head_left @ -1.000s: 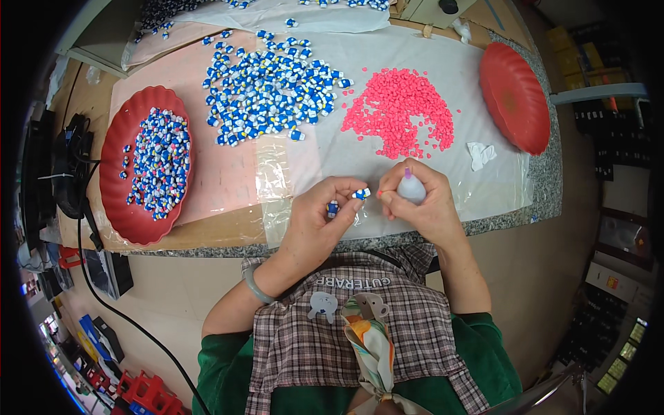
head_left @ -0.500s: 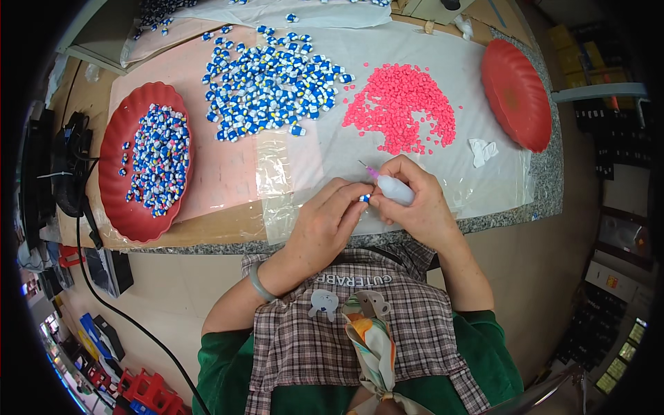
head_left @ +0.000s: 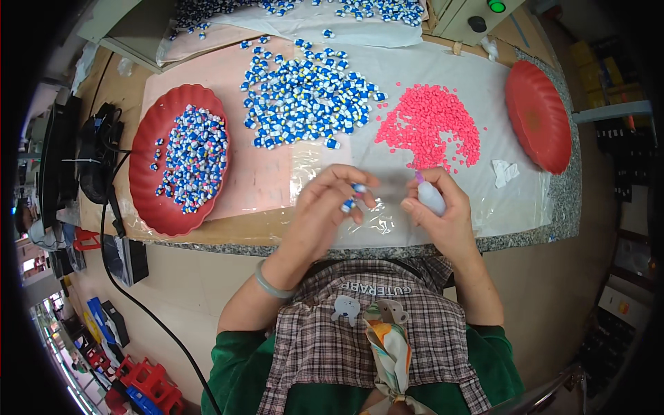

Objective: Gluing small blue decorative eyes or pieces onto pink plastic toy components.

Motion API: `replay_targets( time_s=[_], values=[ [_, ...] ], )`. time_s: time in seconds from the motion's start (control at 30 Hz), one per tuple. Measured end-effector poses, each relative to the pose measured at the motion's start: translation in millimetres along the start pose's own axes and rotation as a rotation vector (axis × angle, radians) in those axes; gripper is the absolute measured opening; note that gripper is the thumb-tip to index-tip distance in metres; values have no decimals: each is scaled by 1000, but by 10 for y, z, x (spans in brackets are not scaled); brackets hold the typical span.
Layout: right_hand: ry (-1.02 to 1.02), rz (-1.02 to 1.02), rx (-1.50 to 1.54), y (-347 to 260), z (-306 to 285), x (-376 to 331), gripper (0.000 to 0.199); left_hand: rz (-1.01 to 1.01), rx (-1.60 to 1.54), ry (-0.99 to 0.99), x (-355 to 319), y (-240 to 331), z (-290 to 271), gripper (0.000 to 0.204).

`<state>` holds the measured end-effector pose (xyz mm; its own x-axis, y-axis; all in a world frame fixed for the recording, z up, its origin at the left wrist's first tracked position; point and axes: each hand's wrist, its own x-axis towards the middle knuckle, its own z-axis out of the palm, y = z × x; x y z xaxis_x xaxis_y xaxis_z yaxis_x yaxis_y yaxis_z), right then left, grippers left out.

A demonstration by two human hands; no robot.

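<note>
Two blue-and-white pieces (head_left: 358,188) sit held at the right edge of my left grip (head_left: 319,207), mid-frame; my right grip (head_left: 449,214) clasps a bottle (head_left: 431,199).

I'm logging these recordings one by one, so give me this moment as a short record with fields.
Left hand: holds two small blue-and-white pieces in its fingers
Right hand: grips a pale squeeze bottle with a purple tip
Hands: apart
Blue-and-white heap: on the table, left of the pink heap
Left dish: red, scalloped, holding blue-and-white pieces
Right dish: red
White scrap: crumpled, right of the pink heap
</note>
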<state>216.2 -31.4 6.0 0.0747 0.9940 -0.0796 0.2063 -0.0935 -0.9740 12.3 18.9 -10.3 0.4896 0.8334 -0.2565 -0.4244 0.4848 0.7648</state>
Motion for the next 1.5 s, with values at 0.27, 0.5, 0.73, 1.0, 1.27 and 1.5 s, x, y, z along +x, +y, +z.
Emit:
replay_targets(
  time_s=[0.27, 0.5, 0.73, 1.0, 1.27, 1.5],
  values=[
    [-13, 31, -46, 65, -107, -56, 15, 606, 1484, 155, 344, 397, -292, 19],
    [13, 78, 18, 83, -178, -77, 15, 722, 1699, 91, 428, 387, -263, 18],
    [3, 85, 343, 118, -436, -52, 36, 135, 904, -16, 235, 314, -323, 10],
    [138, -32, 398, 119, -477, -35, 28, -89, -38, -102, 174, 120, -100, 13],
    [207, -68, 558, 88, -414, -26, 24, -153, 119, -39, 42, -115, 3, 28],
    [246, -202, 96, -58, -251, -138, 37, 44, 436, -72, -40, -210, 76, 28]
  ],
)
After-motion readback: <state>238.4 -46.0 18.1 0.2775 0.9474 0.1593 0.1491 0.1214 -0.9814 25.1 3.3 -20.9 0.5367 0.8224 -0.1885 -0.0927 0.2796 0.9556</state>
